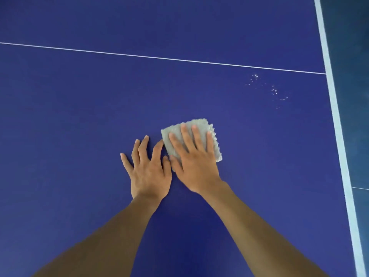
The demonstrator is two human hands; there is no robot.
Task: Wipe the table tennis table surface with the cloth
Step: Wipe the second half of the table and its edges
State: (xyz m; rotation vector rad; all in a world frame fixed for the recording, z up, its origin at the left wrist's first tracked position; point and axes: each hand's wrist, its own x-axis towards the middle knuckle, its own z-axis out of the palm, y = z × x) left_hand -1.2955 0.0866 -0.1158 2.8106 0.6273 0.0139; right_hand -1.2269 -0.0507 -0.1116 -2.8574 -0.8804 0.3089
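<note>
- Your left hand [148, 172] lies flat on the table [79, 106] just left of the cloth [200, 123]. Its fingers are spread and straight and hold nothing. Its forefinger tip reaches the cloth's left edge, though I cannot tell whether it touches the fabric or stops just short.
- The cloth is a small pale folded square lying flat on the blue surface, and it is the thing you are wiping with.
- Your right hand [194, 162] rests on top of the cloth, palm down, with its fingers extended and slightly fanned. It presses the cloth onto the table and does not curl round it or pinch it.
- Up and to the right of the cloth, well apart from it, a scatter of bright specks [265, 88] sits on the surface. They may be droplets or crumbs, and they look unwiped.
- Beyond the cloth a thin white line [159, 57] crosses the table. Far to the cloth's right a wide white band [337, 126] marks the table's edge.
- Progress, as I judge it: the wipe is under way, with the cloth down and loaded. The blue around the cloth shows no marks, and the speck patch is the clear job left. Nothing shows how much of the rest you have covered.
- Count: two hands, one cloth, one table, two white lines on the table, and one scatter of specks too fine to number.
</note>
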